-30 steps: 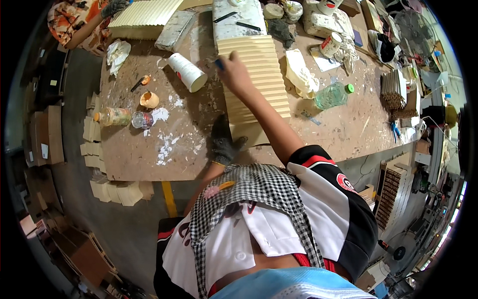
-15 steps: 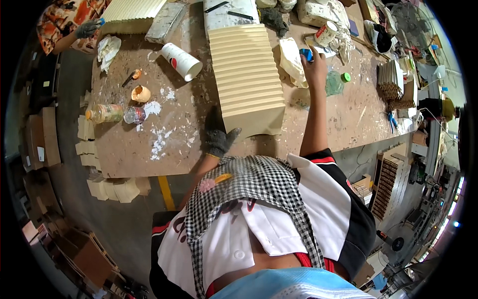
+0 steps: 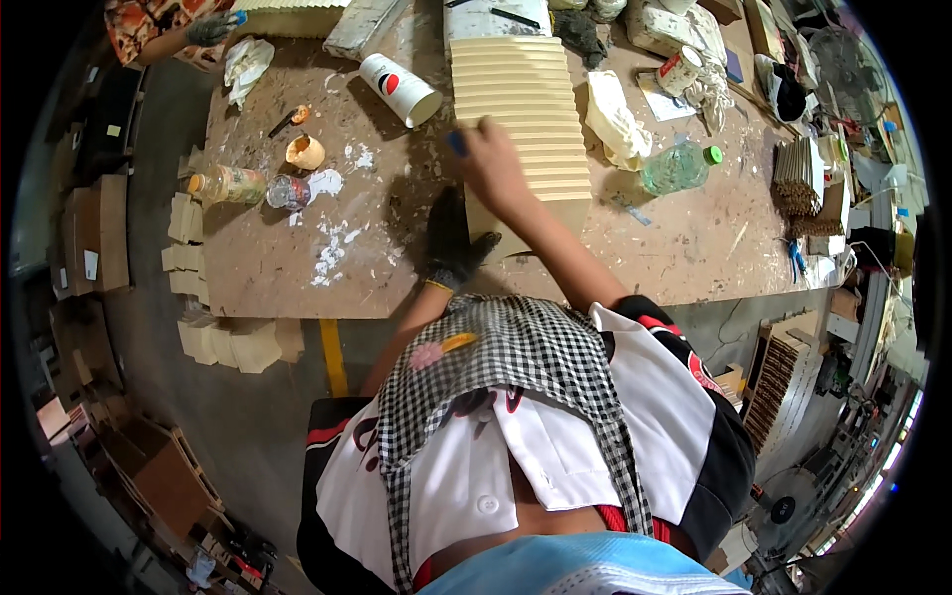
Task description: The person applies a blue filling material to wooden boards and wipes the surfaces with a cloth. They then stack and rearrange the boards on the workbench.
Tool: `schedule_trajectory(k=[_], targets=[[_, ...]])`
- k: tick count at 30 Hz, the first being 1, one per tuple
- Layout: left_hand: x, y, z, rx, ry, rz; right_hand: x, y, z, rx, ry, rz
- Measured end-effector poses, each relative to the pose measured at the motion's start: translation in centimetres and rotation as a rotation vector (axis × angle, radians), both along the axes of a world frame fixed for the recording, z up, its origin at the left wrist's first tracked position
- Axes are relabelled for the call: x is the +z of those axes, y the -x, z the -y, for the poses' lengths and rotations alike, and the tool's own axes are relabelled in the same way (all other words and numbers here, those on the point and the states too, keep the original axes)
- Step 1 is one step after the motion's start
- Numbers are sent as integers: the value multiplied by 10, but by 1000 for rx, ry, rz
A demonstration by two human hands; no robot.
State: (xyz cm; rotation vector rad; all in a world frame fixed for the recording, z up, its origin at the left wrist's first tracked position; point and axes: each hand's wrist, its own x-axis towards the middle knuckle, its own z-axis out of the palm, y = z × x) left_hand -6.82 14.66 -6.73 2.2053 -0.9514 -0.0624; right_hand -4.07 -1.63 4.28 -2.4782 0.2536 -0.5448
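A long cream-coloured block with a ridged, stepped top (image 3: 514,109) lies on the worktable, pointing away from me. My left hand (image 3: 454,241), in a dark grey glove, rests at its near left corner. The fingers lie along the side and the thumb is stretched out across the near end. Over the block's left edge is my bare right hand (image 3: 493,171), closed on a small blue object (image 3: 458,144). Its exact kind is hidden by the fingers and blurred. A white paper cup (image 3: 400,91) lies on its side left of the block.
To the right are a crumpled cloth (image 3: 617,119), a green-capped bottle (image 3: 679,169) lying down and another paper cup (image 3: 679,71). Two small bottles (image 3: 228,184) and an orange-stained cup (image 3: 304,152) are at the left. A co-worker's gloved hand (image 3: 211,30) is at the far left.
My right hand has moved left from beside the cloth to the block's left edge, carrying the blue object. My left hand stays at the near corner. The whole view has shifted slightly.
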Motion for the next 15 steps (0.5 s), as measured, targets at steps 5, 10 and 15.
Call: schedule_trajectory(k=[5,10,15], targets=[[13,4,-6,-7,64,-21,3,-2,-6,146,-3,95],[-5,3,-14,19,36,4,16,64,87,-258,-31,-122],[19,3,-1,-2,36,-146,6,111,147,-489,-1,-84]])
